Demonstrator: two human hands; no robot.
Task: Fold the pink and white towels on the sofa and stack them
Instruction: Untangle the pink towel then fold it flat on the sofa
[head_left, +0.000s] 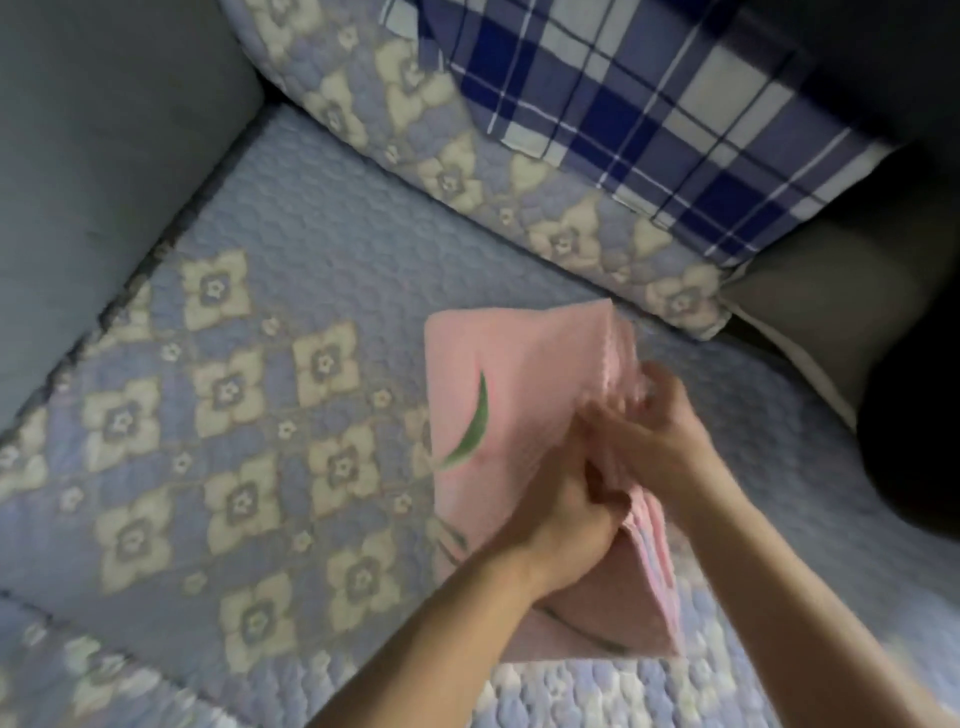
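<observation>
Fingers (592, 506) of the left hand (566, 525) are curled and pinch the stacked edges of the pink towel (498, 395) near the middle of its right side. Fingers of the right hand (660, 431) are also bent and hold the same edges a little higher, so both hands touch each other over the fold. The picture is blurred here, so I cannot tell how many layers each hand holds.

This towel lies on the sofa seat (291, 249), on a quilted blue cover with cream flowers, just in front of the back cushion (447, 166). It is already folded into several layers; the right edge is lifted up and the layers are a bit open like pages. A green leaf mark (475, 423) shows on the top face. A blue checked cloth (649, 104) lies over the back cushion, well apart from the hands. I see no white towel in this view.

I think the risk now is that the layers slide against each other. If one hand lets go before the edge is pressed flat, the inner layers can fall out and the fold becomes uneven. The seat is soft, so a crooked towel makes a poor base for stacking the second one.
</observation>
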